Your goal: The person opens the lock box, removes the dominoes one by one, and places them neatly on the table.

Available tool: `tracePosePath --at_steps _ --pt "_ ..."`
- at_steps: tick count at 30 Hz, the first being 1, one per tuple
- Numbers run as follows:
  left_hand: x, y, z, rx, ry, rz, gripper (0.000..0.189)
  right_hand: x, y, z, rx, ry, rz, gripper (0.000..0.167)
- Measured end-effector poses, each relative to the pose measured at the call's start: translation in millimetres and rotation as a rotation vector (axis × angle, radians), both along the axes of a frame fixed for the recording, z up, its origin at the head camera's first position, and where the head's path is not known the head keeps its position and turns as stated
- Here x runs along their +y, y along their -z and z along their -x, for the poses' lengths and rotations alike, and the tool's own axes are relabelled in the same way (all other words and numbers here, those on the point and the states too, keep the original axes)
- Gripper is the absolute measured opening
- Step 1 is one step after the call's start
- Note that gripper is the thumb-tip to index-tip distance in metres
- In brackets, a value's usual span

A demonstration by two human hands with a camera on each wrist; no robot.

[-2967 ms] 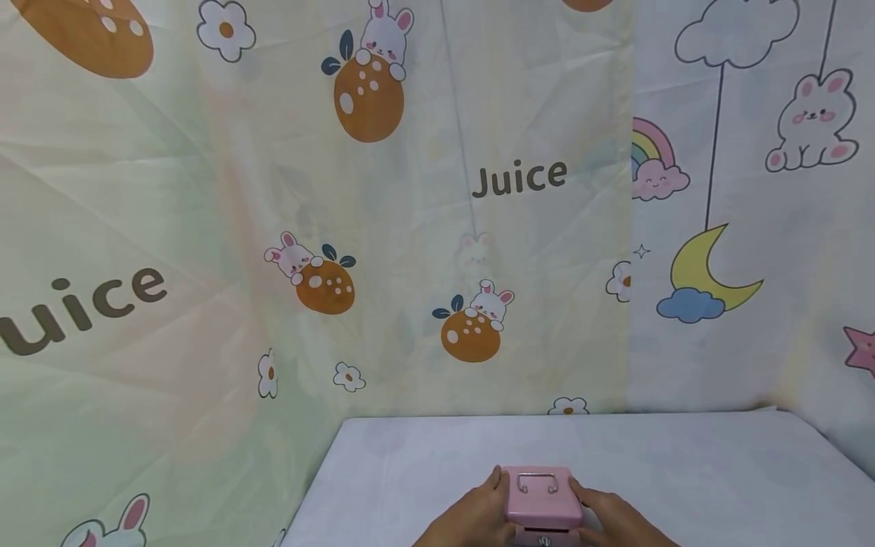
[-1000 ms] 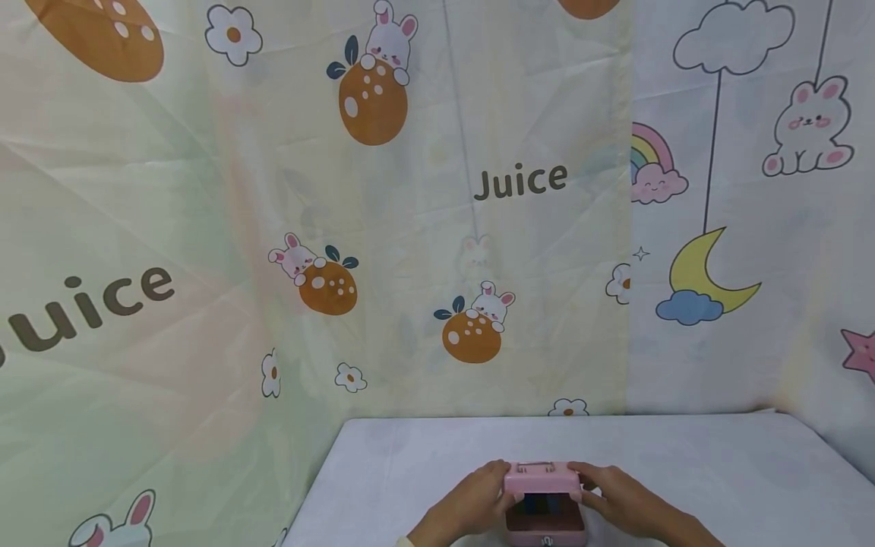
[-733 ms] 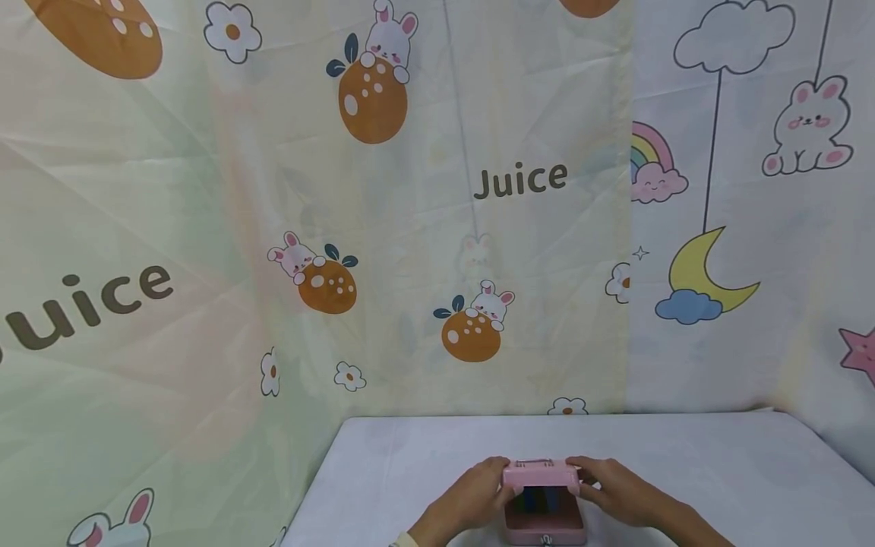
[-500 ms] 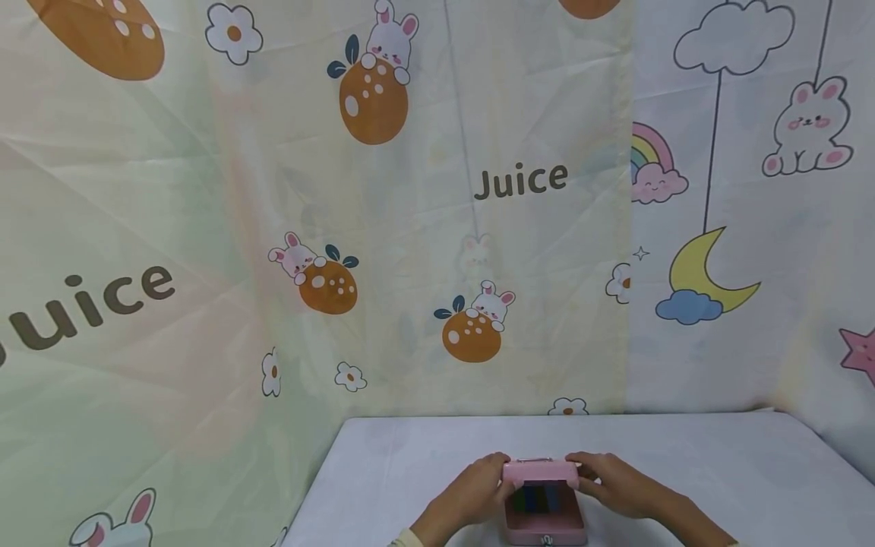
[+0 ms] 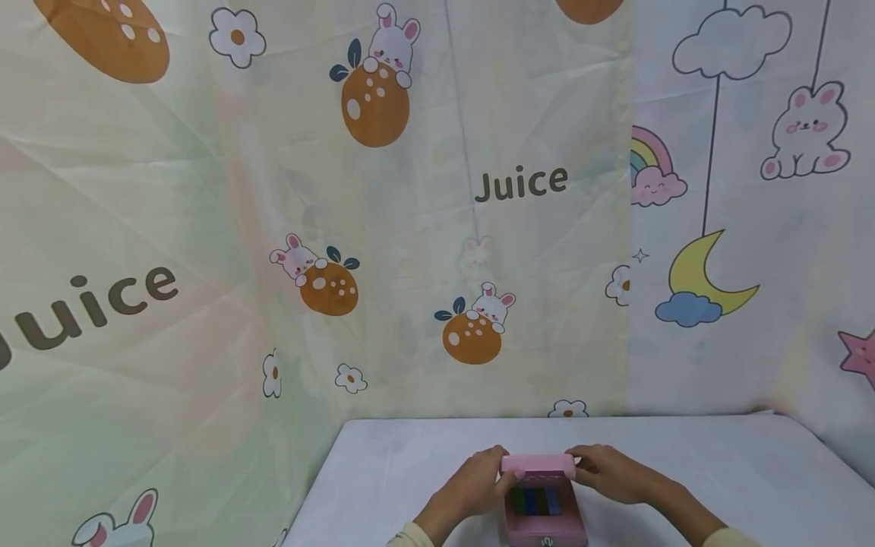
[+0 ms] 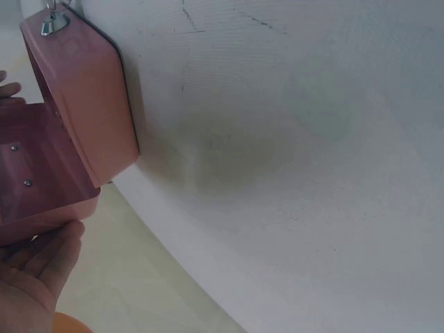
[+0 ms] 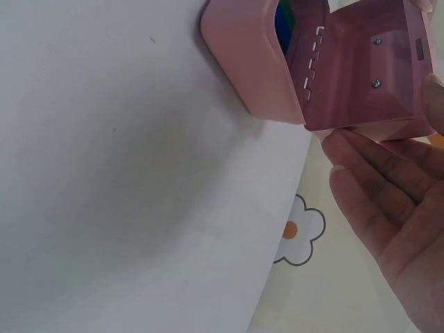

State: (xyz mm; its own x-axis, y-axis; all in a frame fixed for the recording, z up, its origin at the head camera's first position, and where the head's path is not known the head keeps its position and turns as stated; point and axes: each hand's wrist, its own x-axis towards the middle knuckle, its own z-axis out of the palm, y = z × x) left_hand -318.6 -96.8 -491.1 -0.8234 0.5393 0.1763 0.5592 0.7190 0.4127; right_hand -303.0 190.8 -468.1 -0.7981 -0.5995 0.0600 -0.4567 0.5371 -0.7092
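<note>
A small pink metal box [image 5: 547, 527] stands on the table, its hinged lid [image 5: 538, 463] tilted up and back. My left hand [image 5: 477, 485] holds the lid's left corner, thumb at the front edge and fingers along the side. The lid's right corner is held the same way by my right hand [image 5: 611, 472]. Inside the box lie several green, blue and dark items [image 5: 536, 501]; their kind cannot be told. The right wrist view shows the hinge [image 7: 313, 62] and the lid's inner face [image 7: 364, 66] with two screws. A metal latch [image 6: 54, 25] sits on the box's front.
The white table [image 5: 410, 456] carries the box near its front. Behind and to the left hangs a printed curtain [image 5: 410, 205] with bunnies and fruit; a paler one [image 5: 752, 190] with clouds and a moon covers the right side.
Both hands have lifted the lid from nearly closed to tilted well back. The coloured items inside have come into view. The box body has stayed in about the same place lately.
</note>
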Motion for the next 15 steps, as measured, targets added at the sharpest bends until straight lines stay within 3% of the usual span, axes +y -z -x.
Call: tracePosePath --at_steps 4,15 --pt "0.7 2.1 6.1 -0.04 -0.016 -0.002 0.037 -1 -1.1 1.7 0.0 0.01 -0.003 0.033" --pt "1.6 -2.8 13.2 -0.057 -0.018 -0.041 0.037 -1 -3.1 9.7 -0.015 0.043 -0.005 0.034"
